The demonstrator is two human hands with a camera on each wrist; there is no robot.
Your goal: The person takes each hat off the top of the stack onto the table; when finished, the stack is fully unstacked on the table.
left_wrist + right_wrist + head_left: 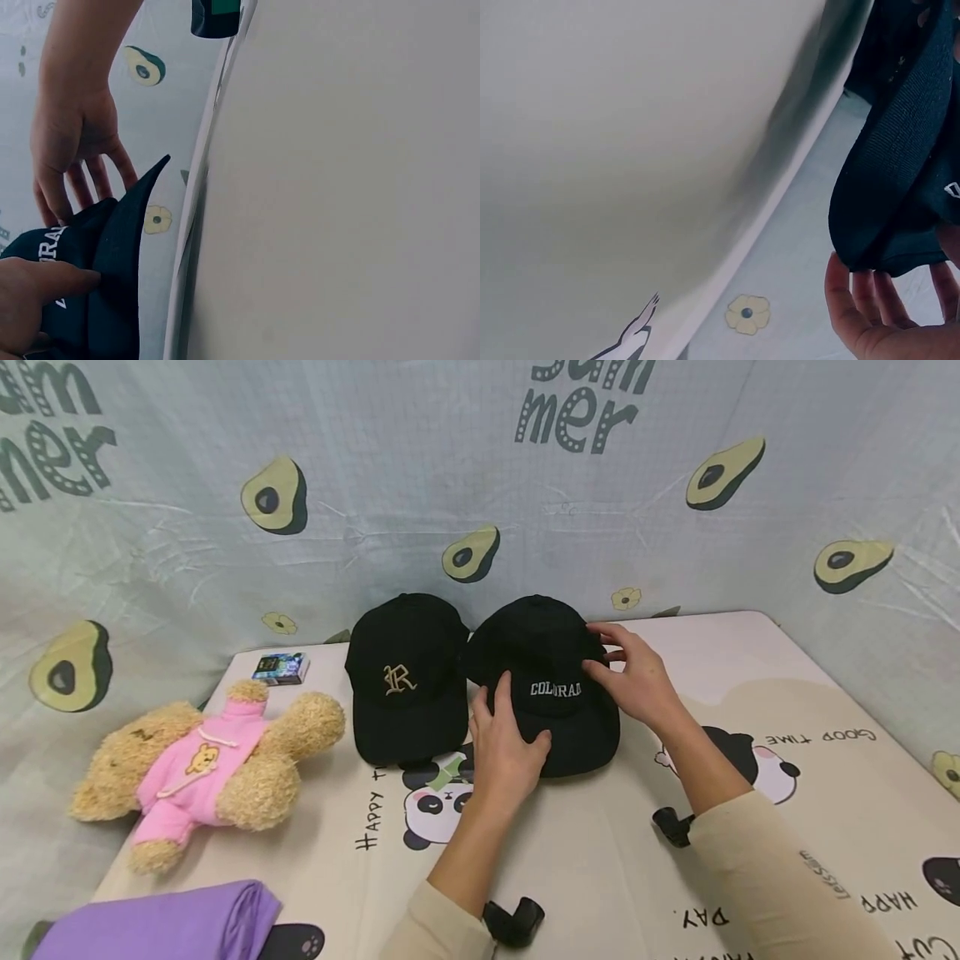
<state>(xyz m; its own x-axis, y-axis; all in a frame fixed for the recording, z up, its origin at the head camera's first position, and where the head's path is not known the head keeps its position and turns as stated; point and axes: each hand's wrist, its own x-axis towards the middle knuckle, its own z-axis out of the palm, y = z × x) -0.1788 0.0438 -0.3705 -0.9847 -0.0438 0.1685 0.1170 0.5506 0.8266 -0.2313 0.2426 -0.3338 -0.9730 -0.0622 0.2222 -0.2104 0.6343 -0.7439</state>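
Even, light pressure should best keep the white-lettered black cap [555,708] from denting as it sits between the hands, the left hand [507,753] resting spread, straight fingers against it, the right hand [636,683], partly curled, pinching its side.

A home-like setting is suggested, though the kind of room cannot be told. The space is closed in by a thin, pale blue-grey fabric sheet printed with avocados [390,468]. A flat, cream surface printed with cartoon pandas [600,860] is occupied by personal belongings: a tan plush bear in a pink hoodie [197,781] and a black fabric cap with white lettering [562,714].
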